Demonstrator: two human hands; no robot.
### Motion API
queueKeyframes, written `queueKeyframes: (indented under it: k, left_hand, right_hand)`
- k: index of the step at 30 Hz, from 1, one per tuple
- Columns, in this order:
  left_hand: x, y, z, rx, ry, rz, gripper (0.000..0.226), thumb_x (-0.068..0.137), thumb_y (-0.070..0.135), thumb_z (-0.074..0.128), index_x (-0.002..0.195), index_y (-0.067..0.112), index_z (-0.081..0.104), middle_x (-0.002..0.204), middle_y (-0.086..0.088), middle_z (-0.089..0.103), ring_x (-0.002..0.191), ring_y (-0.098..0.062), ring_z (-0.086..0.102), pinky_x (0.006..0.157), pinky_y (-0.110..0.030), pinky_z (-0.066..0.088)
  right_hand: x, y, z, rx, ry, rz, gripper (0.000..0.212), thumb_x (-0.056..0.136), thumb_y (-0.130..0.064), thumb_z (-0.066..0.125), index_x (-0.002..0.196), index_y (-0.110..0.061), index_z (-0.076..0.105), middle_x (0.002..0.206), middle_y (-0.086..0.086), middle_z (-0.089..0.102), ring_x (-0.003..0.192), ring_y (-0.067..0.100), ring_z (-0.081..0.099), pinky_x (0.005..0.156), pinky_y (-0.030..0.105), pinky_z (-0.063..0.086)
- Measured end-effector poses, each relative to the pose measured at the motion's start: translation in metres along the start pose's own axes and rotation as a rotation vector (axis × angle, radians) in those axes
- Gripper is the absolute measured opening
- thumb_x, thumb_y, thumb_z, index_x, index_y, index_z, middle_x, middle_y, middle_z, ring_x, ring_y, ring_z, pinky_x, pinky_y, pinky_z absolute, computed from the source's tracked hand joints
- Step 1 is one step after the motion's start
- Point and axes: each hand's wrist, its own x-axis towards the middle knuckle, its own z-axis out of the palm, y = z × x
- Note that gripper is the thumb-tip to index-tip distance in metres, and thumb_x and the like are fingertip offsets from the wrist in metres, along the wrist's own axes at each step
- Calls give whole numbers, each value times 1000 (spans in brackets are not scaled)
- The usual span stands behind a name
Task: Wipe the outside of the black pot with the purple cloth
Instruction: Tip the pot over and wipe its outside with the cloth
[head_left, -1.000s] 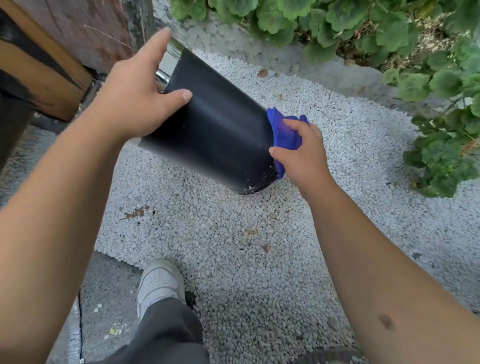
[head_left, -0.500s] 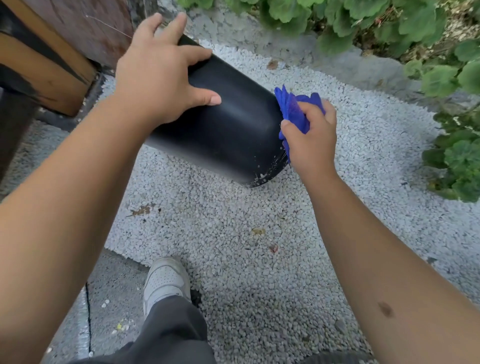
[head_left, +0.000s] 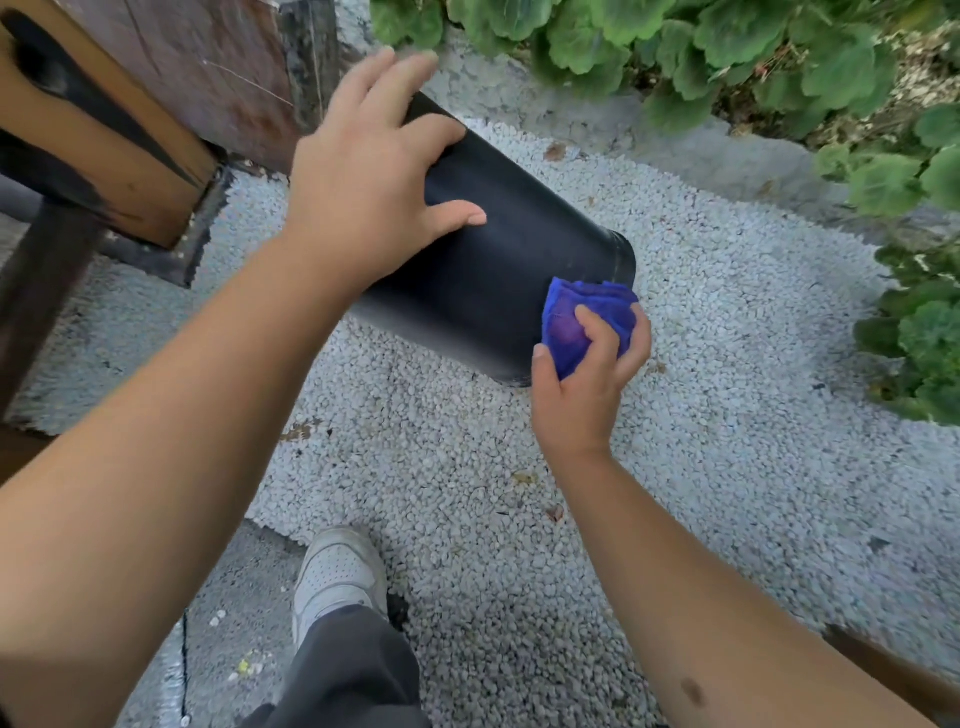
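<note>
Item: black pot (head_left: 483, 270), wiping under way.
We steady it with spread left hand (head_left: 363, 192); right hand (head_left: 587, 374) pinches purple cloth (head_left: 582, 322) at its lower side; next, likely turn pot.

The pot (head_left: 498, 270) lies tilted above the gravel (head_left: 727, 415), my left hand (head_left: 363, 197) on its upper side, my right hand (head_left: 587, 379) pressing the cloth (head_left: 582, 322) against its lower right end. Plants (head_left: 727, 52) stand behind; my shoe (head_left: 337, 577) is below.

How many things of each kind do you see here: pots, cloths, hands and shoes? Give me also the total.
Black pot: 1
Purple cloth: 1
Hands: 2, the left hand on the pot and the right hand gripping the cloth
White shoe: 1
Total: 5
</note>
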Motion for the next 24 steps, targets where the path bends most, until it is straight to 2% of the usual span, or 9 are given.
queueKeyframes:
  k: [3, 6, 8, 10, 14, 18, 21, 22, 24]
  left_hand:
    - [-15, -10, 6, -127, 188, -14, 65, 83, 60, 63, 131, 18, 56, 159, -15, 29, 147, -32, 28, 111, -45, 37]
    - [-45, -28, 13, -255, 194, -105, 67, 87, 54, 61, 140, 14, 48, 158, -18, 29, 146, -28, 29, 115, -22, 20]
    - [-68, -33, 22, -302, 94, -154, 73, 88, 45, 65, 149, 13, 37, 159, -18, 25, 146, -27, 25, 115, -26, 22]
    - [-78, -32, 27, -258, 57, -181, 78, 89, 33, 69, 153, 14, 29, 159, -20, 21, 139, -28, 29, 108, -38, 33]
    - [-55, -27, 19, -206, 31, -138, 80, 87, 24, 72, 153, 12, 29, 158, -22, 22, 134, -36, 37, 104, -47, 40]
    - [-32, -21, 9, -131, 50, -111, 69, 86, 27, 72, 146, 15, 39, 158, -19, 26, 132, -41, 43, 99, -52, 44]
    - [-31, -20, 8, -44, 17, -66, 60, 90, 28, 66, 144, 15, 43, 162, -16, 17, 133, -42, 42, 99, -56, 45]
    - [-32, -20, 9, -5, -3, -46, 59, 92, 31, 63, 145, 15, 43, 163, -16, 15, 127, -44, 45, 97, -56, 45]
    - [-36, -17, 13, 96, -32, -13, 66, 91, 45, 60, 148, 19, 39, 164, -15, 14, 104, -43, 50, 91, -52, 44]
  right_hand:
    - [20, 2, -6, 5, -11, -7, 48, 82, -13, 71, 124, -25, 51, 151, -1, 10, 123, -27, 23, 91, -3, 30]
    - [32, 2, -8, 17, -53, 0, 46, 81, -8, 72, 123, -16, 55, 150, 1, 13, 122, -32, 20, 90, -6, 26]
    - [35, 1, -8, 45, -84, 18, 46, 81, -8, 73, 122, -21, 56, 149, -3, 12, 121, -31, 22, 91, -4, 28]
    - [38, -4, -8, 102, -88, 77, 48, 79, -8, 74, 116, -31, 55, 149, -6, 14, 123, -25, 25, 93, -3, 29]
    - [62, -18, -13, 155, -71, 171, 48, 75, -7, 74, 102, -40, 55, 150, 6, 29, 130, 11, 43, 87, -4, 33]
    - [72, -16, -15, 159, -90, 209, 42, 75, -7, 71, 104, -34, 60, 146, 6, 35, 122, 8, 49, 85, 0, 38]
    - [66, -11, -10, 103, -163, 256, 40, 78, -13, 71, 114, -30, 62, 149, 3, 32, 127, 10, 47, 102, 18, 39]
    - [65, -10, -9, 87, -170, 261, 42, 79, -15, 71, 117, -28, 62, 151, 2, 30, 128, 10, 45, 103, 20, 39]
    - [63, -9, -8, 69, -160, 260, 43, 80, -17, 70, 121, -28, 61, 155, -1, 25, 128, 6, 43, 97, 10, 36]
